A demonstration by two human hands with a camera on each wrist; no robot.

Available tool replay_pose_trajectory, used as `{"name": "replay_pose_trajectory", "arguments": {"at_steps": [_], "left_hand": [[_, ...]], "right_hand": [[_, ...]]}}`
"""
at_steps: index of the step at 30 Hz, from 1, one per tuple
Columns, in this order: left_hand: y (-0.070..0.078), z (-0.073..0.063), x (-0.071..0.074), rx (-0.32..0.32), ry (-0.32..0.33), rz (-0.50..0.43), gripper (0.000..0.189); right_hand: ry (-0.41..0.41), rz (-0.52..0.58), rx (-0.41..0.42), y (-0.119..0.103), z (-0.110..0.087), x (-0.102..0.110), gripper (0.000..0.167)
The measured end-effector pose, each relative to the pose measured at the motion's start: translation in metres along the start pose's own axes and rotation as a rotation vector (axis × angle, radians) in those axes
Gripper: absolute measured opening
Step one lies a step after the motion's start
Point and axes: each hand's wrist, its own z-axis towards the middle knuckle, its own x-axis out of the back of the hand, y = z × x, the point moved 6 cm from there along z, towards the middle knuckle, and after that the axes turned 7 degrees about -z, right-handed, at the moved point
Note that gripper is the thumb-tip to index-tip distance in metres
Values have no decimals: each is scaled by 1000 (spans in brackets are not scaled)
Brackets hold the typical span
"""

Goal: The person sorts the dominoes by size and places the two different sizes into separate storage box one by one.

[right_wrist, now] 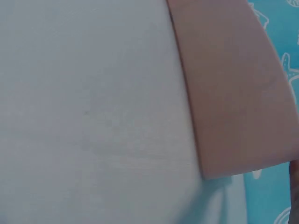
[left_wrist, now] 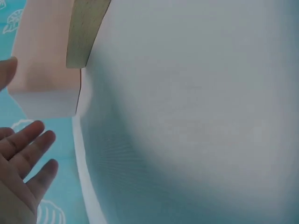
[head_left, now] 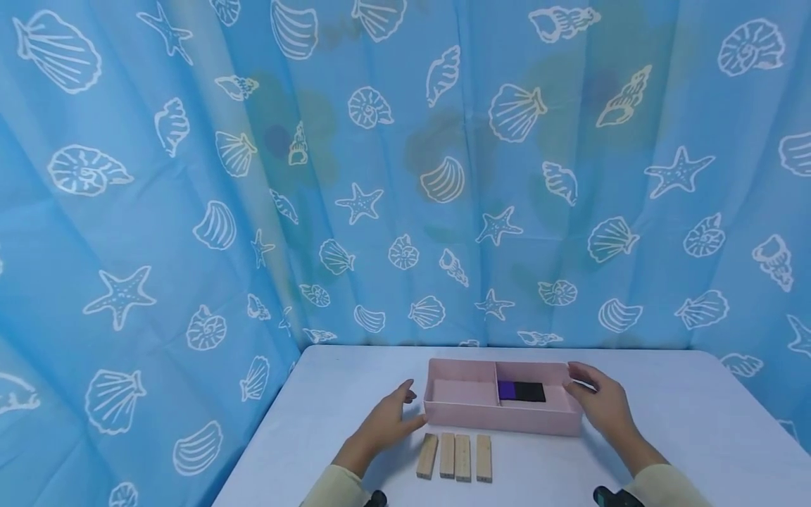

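A pink box (head_left: 507,418) with two compartments stands on the table. In its right compartment lie a purple block (head_left: 507,390) and a black block (head_left: 530,391), side by side. My right hand (head_left: 605,405) holds the box's right end, with its thumb and finger curved over the rim. The right wrist view shows only a sliver of that hand at the edge. By the left end is my left hand (head_left: 386,421), fingers spread and holding nothing. In the left wrist view its fingers (left_wrist: 30,149) extend beside the box end. Several wooden blocks (head_left: 446,455) lie in a row before the box.
The white table (head_left: 671,415) meets a blue curtain (head_left: 405,211) with white shell prints at its back and left. The box's left compartment (head_left: 461,391) shows its bare pink floor. Sleeves and dark wrist straps are at the bottom.
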Motion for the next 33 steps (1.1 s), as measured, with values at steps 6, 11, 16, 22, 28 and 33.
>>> {"name": "replay_pose_trajectory", "arguments": {"at_steps": [6, 11, 16, 22, 28, 33], "left_hand": [[-1, -12, 1, 38, -38, -10, 83], [-4, -19, 0, 59, -104, -19, 78], [-5, -25, -1, 104, -155, -65, 77], [-1, -27, -2, 98, -195, -139, 67], [-2, -27, -8, 114, -226, -187, 58], [-1, -27, -11, 130, -246, -183, 57]], "right_hand": [[-7, 19, -62, 15, -2, -5, 52], [-10, 45, -97, 19, -2, -7, 53], [-22, 104, -124, 25, -3, -8, 54], [-66, 137, -168, 32, -6, -11, 58], [-81, 114, -197, 37, -5, -13, 58], [-106, -97, -133, 32, -2, -11, 65]]}}
